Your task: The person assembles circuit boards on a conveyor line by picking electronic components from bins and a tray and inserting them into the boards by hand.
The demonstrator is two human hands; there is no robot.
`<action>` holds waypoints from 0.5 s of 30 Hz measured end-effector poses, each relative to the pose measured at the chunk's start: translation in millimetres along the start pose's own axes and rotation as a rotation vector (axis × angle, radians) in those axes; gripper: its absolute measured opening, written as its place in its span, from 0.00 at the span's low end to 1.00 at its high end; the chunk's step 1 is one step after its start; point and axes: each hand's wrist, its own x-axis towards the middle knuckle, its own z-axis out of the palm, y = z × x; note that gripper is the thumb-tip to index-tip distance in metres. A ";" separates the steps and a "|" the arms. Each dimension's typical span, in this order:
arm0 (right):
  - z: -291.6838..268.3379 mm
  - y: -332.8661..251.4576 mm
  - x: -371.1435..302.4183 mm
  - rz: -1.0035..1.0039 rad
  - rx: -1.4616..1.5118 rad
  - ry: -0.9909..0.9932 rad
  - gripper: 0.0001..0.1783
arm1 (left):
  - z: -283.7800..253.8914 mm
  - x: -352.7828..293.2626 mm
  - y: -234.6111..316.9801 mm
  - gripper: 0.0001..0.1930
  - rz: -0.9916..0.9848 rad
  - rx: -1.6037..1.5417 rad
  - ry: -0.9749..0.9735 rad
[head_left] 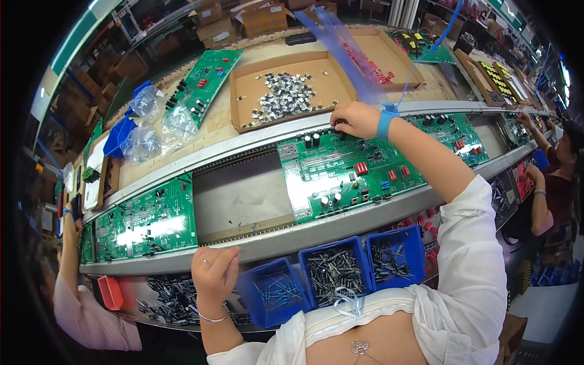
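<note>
A green circuit board lies on the conveyor in front of me, carrying red, blue and black parts. My right hand, a blue band at its wrist, reaches over the board's far edge. Its fingers are pinched on a small black component, mostly covered by the fingertips, near the upright black capacitors. My left hand hovers by the conveyor's near edge, left of a blue bin. Its fingers are curled together, and whatever they hold is hidden.
Blue bins of leaded parts stand below the conveyor rail. Another board is to the left. Beyond are a cardboard tray of small metallic pieces and a hanging blue plastic strip. Co-workers sit at both sides.
</note>
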 end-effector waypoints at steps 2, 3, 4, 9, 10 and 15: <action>-0.6 -1.7 -0.5 0.021 -0.019 0.011 0.07 | 0.5 0.0 0.5 0.05 -0.008 0.001 -0.002; -1.2 -3.3 -0.7 0.018 -0.020 0.012 0.07 | 0.4 -0.2 0.2 0.05 -0.009 0.002 0.000; -1.9 -5.8 -1.0 -0.007 -0.076 0.019 0.07 | 0.0 -0.5 -0.3 0.05 -0.011 0.001 -0.003; 4.3 -9.1 -2.3 0.006 -0.144 -0.033 0.08 | -2.0 -2.2 -0.3 0.05 -0.010 -0.002 0.007; 7.1 -12.2 -1.6 -0.001 -0.158 -0.006 0.08 | -3.8 -2.5 -0.4 0.05 -0.010 -0.004 0.004; 5.2 -25.3 2.2 0.057 -0.169 0.029 0.09 | -13.4 -2.6 1.4 0.05 -0.008 0.004 -0.002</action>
